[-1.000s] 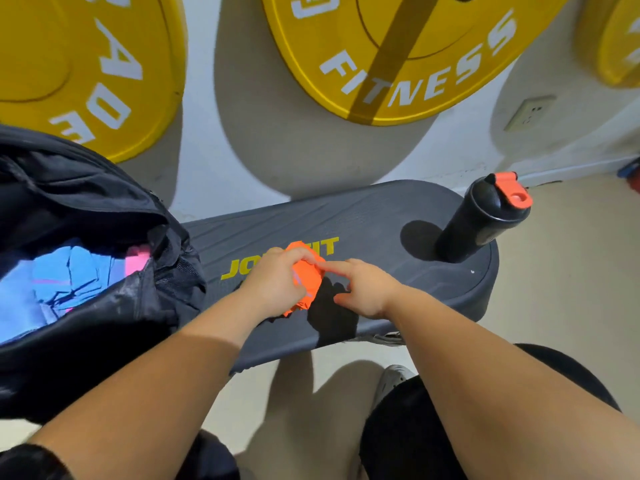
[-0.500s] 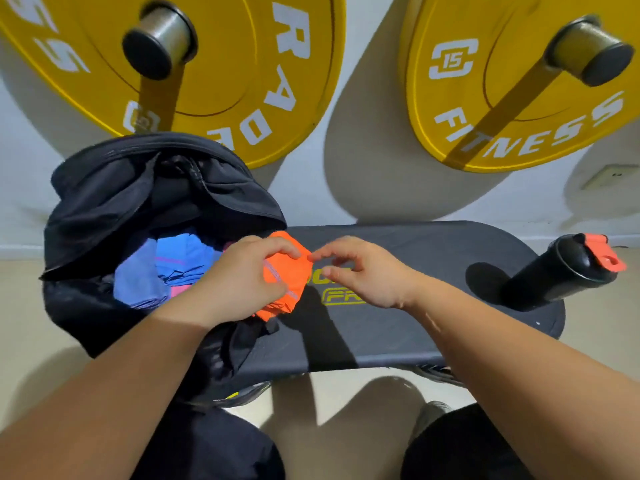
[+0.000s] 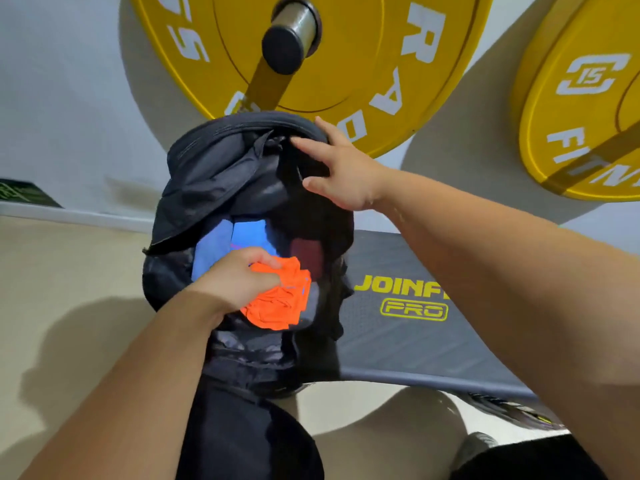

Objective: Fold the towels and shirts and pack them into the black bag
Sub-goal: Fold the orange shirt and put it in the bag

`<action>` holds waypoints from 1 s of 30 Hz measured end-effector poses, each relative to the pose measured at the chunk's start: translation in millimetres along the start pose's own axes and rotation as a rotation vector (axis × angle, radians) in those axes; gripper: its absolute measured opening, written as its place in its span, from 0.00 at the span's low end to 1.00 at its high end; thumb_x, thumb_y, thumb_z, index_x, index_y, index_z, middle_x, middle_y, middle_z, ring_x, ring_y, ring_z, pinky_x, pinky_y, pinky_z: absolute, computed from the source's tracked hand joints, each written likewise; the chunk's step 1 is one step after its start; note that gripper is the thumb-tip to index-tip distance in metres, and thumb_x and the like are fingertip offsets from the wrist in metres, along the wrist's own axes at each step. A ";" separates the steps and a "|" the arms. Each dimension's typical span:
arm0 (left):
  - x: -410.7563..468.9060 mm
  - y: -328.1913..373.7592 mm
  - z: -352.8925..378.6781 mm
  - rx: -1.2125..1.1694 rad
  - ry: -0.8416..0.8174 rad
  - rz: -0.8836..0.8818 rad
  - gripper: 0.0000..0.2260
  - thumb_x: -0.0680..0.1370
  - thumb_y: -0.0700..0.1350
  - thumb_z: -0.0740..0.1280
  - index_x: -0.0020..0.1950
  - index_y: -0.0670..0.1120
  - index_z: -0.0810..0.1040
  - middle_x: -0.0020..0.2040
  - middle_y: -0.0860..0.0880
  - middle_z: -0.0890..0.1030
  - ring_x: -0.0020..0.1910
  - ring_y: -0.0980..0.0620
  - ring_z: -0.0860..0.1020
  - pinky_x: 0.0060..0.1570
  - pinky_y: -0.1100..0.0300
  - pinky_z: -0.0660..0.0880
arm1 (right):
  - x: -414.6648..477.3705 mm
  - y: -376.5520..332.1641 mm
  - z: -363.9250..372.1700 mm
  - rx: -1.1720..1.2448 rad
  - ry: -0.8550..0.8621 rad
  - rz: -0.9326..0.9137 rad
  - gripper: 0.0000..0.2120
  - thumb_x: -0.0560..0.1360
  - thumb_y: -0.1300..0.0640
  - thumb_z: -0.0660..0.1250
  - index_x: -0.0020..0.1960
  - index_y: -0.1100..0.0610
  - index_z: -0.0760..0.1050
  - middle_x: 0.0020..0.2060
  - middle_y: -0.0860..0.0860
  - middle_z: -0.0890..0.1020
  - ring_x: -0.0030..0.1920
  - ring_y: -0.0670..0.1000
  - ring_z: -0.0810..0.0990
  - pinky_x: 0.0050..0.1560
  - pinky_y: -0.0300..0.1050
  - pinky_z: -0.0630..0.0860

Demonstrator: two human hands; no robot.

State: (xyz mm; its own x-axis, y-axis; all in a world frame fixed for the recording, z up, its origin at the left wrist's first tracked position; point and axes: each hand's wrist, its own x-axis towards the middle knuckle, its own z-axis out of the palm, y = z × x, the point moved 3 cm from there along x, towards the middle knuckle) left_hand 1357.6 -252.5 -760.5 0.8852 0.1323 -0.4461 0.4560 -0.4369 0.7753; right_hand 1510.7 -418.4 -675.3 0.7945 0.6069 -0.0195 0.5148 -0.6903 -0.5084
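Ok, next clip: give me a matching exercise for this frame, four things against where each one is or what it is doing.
Things:
1. left hand
2. right hand
3. blue cloth
4. yellow weight plate

Places or states:
a. inside the black bag
b. on the wall behind
c. grips the orange cloth
d. rests on the black bag's upper edge

Pairs: 1-c, 2-d, 3-a, 4-b

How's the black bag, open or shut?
Open: the black bag gapes with blue cloth showing inside; the left hand grips orange cloth at its mouth.
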 end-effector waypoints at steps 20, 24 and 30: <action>68.4 11.9 20.3 0.092 0.055 0.096 0.17 0.71 0.44 0.78 0.57 0.57 0.79 0.52 0.47 0.82 0.50 0.50 0.80 0.49 0.56 0.78 | -15.8 29.8 -0.8 -0.121 0.027 -0.019 0.43 0.75 0.51 0.71 0.78 0.33 0.47 0.80 0.53 0.49 0.69 0.62 0.72 0.65 0.56 0.74; 92.7 16.3 28.5 -0.099 0.168 0.142 0.16 0.72 0.48 0.76 0.54 0.63 0.76 0.53 0.53 0.80 0.53 0.51 0.80 0.54 0.52 0.79 | -16.3 27.5 -3.0 -0.183 0.001 -0.038 0.43 0.75 0.53 0.70 0.79 0.37 0.46 0.79 0.52 0.49 0.69 0.61 0.71 0.65 0.55 0.73; 108.5 -3.3 27.9 0.099 0.053 0.101 0.18 0.73 0.49 0.75 0.59 0.60 0.73 0.52 0.47 0.80 0.50 0.48 0.79 0.47 0.56 0.78 | -17.8 37.3 -2.4 -0.167 -0.004 -0.063 0.44 0.74 0.52 0.71 0.78 0.34 0.46 0.79 0.50 0.53 0.69 0.61 0.71 0.65 0.58 0.74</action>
State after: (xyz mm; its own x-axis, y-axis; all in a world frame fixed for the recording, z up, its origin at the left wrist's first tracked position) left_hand 1449.6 -261.6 -823.9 0.9309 0.1289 -0.3419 0.3555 -0.5359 0.7658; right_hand 1516.5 -455.9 -691.9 0.7576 0.6527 0.0039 0.6104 -0.7064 -0.3584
